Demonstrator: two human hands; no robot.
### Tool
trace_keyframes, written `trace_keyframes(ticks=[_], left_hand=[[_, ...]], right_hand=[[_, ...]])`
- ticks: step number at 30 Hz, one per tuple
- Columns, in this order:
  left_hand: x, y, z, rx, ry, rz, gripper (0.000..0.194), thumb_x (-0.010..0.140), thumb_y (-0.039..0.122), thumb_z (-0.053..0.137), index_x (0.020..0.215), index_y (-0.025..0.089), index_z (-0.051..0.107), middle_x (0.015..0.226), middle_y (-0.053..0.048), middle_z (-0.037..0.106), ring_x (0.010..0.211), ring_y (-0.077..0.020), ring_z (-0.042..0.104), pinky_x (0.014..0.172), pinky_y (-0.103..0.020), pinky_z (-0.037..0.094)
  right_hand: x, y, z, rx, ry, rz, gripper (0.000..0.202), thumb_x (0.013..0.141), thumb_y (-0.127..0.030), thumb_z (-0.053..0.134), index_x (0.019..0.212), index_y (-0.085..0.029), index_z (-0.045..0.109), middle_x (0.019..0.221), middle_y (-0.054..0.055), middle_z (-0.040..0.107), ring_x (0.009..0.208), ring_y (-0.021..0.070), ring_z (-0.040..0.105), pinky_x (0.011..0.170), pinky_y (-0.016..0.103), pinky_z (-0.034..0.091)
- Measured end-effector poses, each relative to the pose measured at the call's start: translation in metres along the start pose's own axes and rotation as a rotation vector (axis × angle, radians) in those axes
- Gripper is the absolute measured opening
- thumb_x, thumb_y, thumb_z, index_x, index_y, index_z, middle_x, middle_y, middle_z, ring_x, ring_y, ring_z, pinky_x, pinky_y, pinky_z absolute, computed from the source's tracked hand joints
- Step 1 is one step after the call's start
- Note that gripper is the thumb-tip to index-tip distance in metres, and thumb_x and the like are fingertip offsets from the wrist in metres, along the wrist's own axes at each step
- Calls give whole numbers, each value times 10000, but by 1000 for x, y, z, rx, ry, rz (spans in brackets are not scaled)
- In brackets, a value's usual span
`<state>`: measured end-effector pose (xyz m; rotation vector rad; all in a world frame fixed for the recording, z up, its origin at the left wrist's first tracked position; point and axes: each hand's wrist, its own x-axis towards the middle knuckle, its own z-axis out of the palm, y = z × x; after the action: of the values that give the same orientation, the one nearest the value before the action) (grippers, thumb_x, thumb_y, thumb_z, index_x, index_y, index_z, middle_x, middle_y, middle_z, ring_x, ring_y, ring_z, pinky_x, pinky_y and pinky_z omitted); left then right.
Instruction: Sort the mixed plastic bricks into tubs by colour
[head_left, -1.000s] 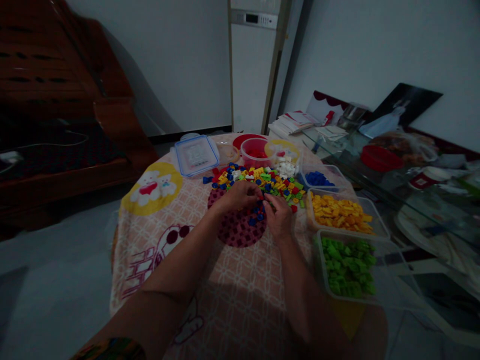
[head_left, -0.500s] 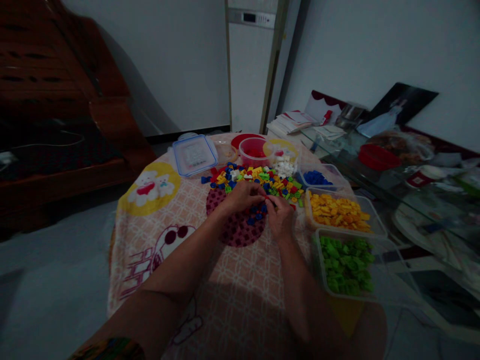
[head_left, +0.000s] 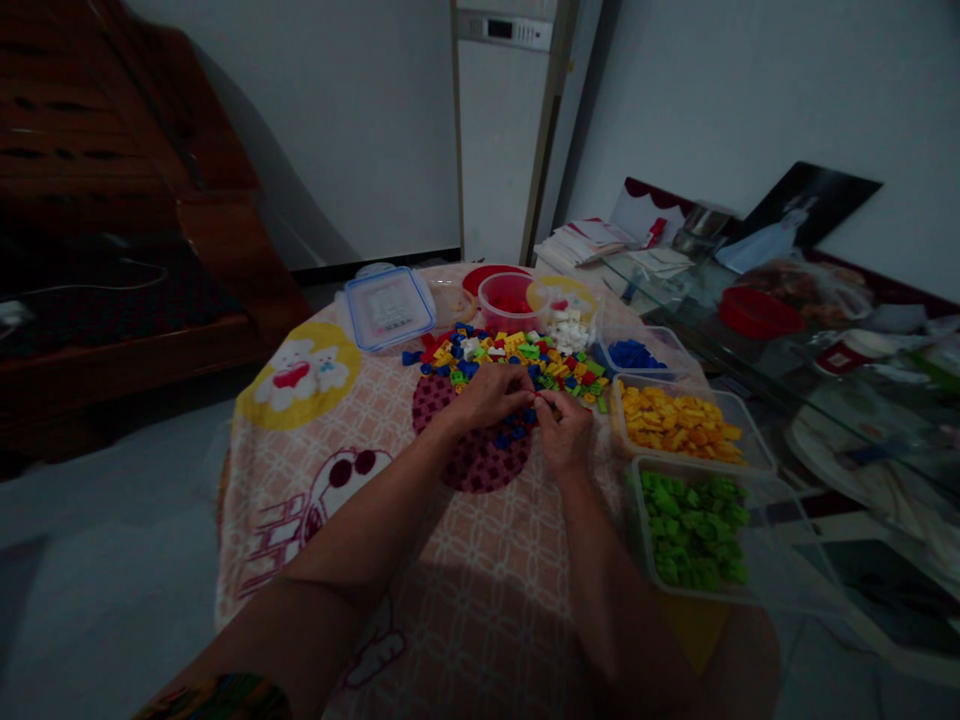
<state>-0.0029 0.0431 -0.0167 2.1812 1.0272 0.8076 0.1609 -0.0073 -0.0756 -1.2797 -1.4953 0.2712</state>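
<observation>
Both hands down in the mixed brick pile (head_left: 517,365) near the far middle of the round table (head_left: 315,480). Left hand (head_left: 487,392) is curled palm-down over the near edge of the pile, fingertips buried in bricks; can't tell if it's actually pinching one. Right hand (head_left: 564,432) sits just beside it, thumb and forefinger pressed together, looks closed on something small but the piece itself is hidden. A few blue bricks (head_left: 514,432) lie loose between the hands on the dark red circle of the cloth.

Sorted tubs run along the right edge: green tub (head_left: 694,530) nearest, yellow tub (head_left: 679,418) behind it, blue tub (head_left: 634,355) further back. Red bowl (head_left: 510,300) and a white pile (head_left: 570,332) at the far edge, lidded box (head_left: 388,307) at far left.

Step, by my read: picking single-colour pieces out of the mix, mid-pick. Next move needs a clean pinch on one brick without dragging neighbours, then a lift across to the matching tub on the right edge – blue is the furthest reach
</observation>
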Motion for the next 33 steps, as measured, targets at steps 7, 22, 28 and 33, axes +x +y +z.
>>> trace_keyframes(ticks=[7, 22, 28, 33], left_hand=[[0, -1, 3, -69, 23, -16, 78, 820, 219, 682, 768, 162, 690, 645, 12, 660, 614, -117, 583, 611, -218, 409], [1, -23, -9, -624, -112, -267, 322, 661, 364, 872, 788, 131, 690, 608, 3, 680, 503, -103, 601, 492, -196, 468], [28, -24, -21, -530, 229, -244, 203, 662, 216, 815, 782, 134, 673, 601, 24, 665, 523, -109, 608, 550, -219, 492], [86, -20, -47, -186, 514, -218, 142, 746, 79, 718, 886, 102, 721, 718, -9, 722, 648, -109, 634, 668, -224, 493]], right_hand=[[1, -4, -3, -10, 9, 19, 205, 894, -330, 602, 860, -222, 773, 883, 76, 797, 868, 244, 720, 835, 364, 571], [5, -3, -6, 160, 9, 135, 221, 843, -389, 662, 841, -210, 792, 858, 60, 811, 818, 234, 738, 787, 355, 591], [3, 1, -2, 110, 38, 130, 194, 831, -370, 678, 823, -210, 786, 839, 66, 803, 804, 237, 733, 806, 376, 593], [1, 2, 0, 97, 42, 128, 188, 830, -367, 681, 829, -218, 795, 833, 59, 802, 782, 229, 725, 783, 365, 594]])
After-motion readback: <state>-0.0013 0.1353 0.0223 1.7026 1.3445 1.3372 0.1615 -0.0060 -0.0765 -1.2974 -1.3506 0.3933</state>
